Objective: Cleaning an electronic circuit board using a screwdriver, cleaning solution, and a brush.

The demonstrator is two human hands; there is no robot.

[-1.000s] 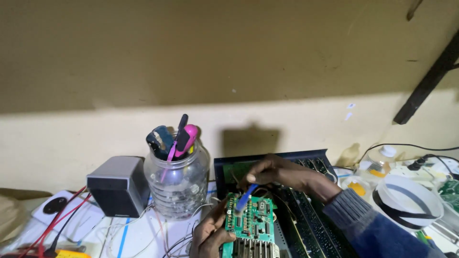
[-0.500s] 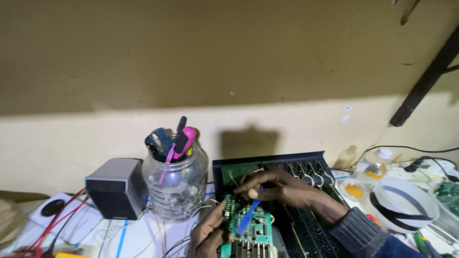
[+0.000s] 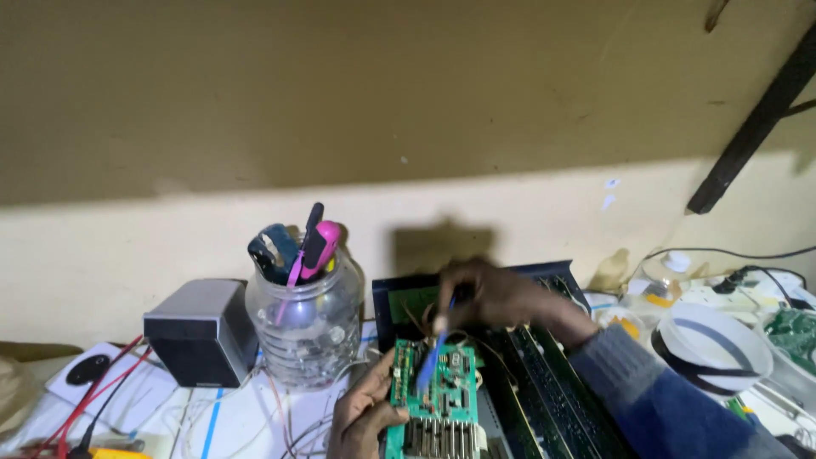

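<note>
My left hand [image 3: 365, 416] grips the left edge of a green circuit board [image 3: 442, 399] at the bottom middle of the view. Above it, my right hand [image 3: 501, 297] holds a thin blue-handled tool [image 3: 432, 361] whose tip rests on the board. A blue-grey sleeve covers my right forearm, which comes in from the lower right. The board sits over an open black device chassis [image 3: 544, 391] with rows of parts inside.
A clear plastic jar [image 3: 306, 327] with pens and tools stands left of the board, and a small grey speaker [image 3: 200, 331] beside it. Red and black wires [image 3: 93, 399] lie at the far left. A white roll [image 3: 710, 344], cables and small containers crowd the right. A wall rises behind.
My right hand has shifted left over the board, and the blue tool has swung from slanted to nearly upright on it. The left hand keeps its hold.
</note>
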